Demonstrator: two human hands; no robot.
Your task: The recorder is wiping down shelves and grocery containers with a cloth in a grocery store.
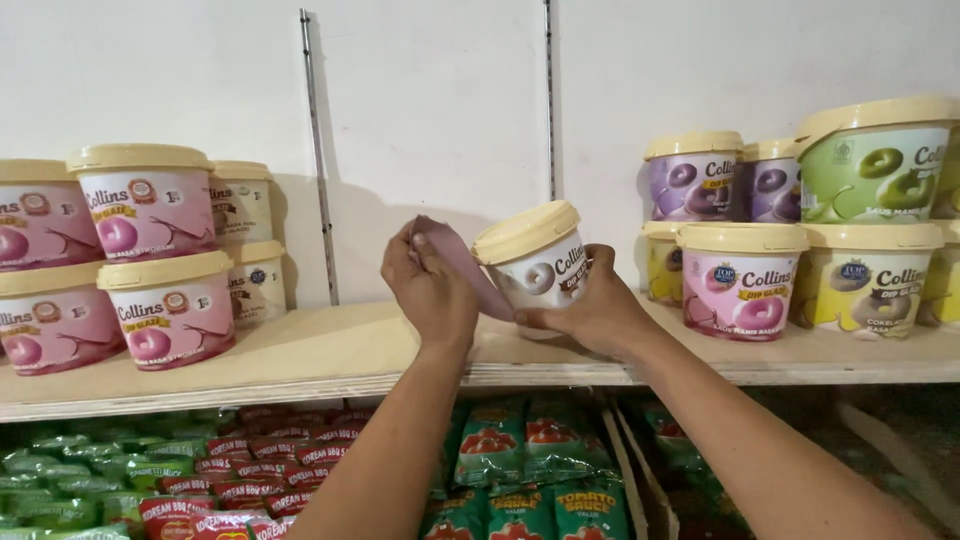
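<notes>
On the wooden shelf (300,360) I count six tubs at the left (150,250), four pink and two pale ones behind, and about seven tubs at the right (790,230): two purple, one green, one pink and yellowish ones, some cut by the frame edge. Between both groups the shelf board is bare up to its front edge. There the right hand (590,310) grips one white tub with a cream lid (530,260) from below and the side, tilted, just over the board. The left hand (430,290) pinches a pink cloth (470,270) which touches the tub's left side. Sauce packets (300,480) fill the lower level.
</notes>
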